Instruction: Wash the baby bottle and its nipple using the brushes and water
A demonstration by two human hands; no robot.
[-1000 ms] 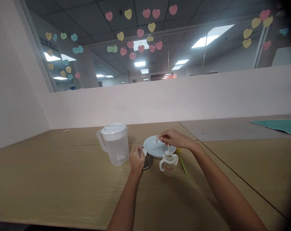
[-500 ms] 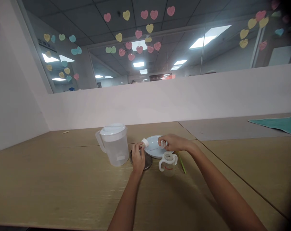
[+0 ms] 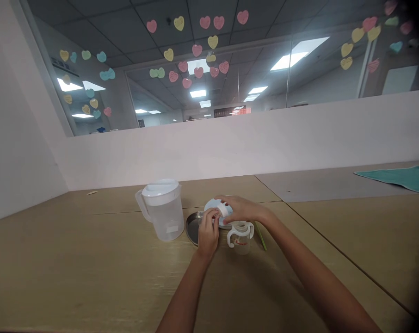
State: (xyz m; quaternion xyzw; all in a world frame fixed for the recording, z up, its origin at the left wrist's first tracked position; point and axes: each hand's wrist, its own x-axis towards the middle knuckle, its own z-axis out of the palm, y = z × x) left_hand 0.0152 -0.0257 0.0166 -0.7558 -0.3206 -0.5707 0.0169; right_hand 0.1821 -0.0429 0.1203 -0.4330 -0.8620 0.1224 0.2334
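My left hand is closed on a small item with a white ribbed cap; the rest of it is hidden by my fingers. My right hand arches over the cap from the right, thumb and fingers apart on either side of it; contact is hard to tell. Below it stands a clear bottle with two white handles, its neck uncovered. Behind my hands lies a pale blue plate, partly covered. A round dark metal dish rests just left of my left hand.
To the left stands a translucent lidded pitcher. A thin green stick lies right of the bottle. A teal cloth lies at the far right, and a white wall closes off the table's back.
My left hand has moved right with the white-capped item, away from over the metal dish. My right hand has moved left to the cap and no longer shows the small clear piece it held.
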